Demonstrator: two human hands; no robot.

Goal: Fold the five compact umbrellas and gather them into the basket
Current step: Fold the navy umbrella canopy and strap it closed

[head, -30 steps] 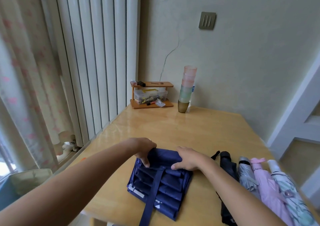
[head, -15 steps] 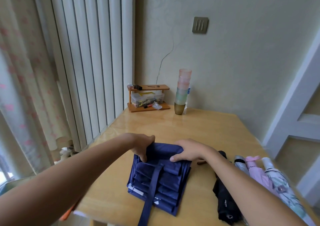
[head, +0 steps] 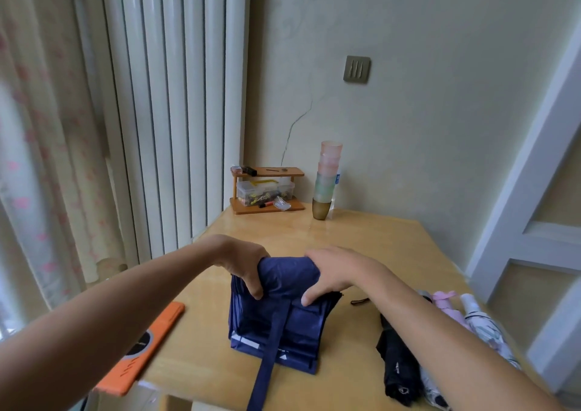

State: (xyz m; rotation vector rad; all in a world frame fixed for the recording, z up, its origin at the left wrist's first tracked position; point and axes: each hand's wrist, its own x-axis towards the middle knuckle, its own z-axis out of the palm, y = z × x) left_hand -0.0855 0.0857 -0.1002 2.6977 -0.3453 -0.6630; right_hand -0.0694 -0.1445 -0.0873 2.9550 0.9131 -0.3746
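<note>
A navy blue compact umbrella [head: 276, 319] lies on the wooden table [head: 371, 253], its pleated canopy spread flat and its strap trailing toward me over the front edge. My left hand [head: 245, 263] grips the far left end of its fabric, fingers curled over it. My right hand [head: 333, 272] grips the far right end, thumb underneath. To the right lie a black folded umbrella [head: 397, 366], a pink one [head: 446, 303] and a white patterned one [head: 481, 325], partly hidden by my right forearm. No basket is in view.
An orange flat object [head: 147, 347] lies at the table's left front edge. At the back stand a small wooden shelf with a clear box [head: 265, 190] and a stack of coloured cups [head: 327, 181]. A white radiator [head: 176, 112] and a curtain are to the left.
The camera tipped down and nearer. Both hands have bunched the far end of the navy canopy higher and closer together. The orange object has come into view on the left.
</note>
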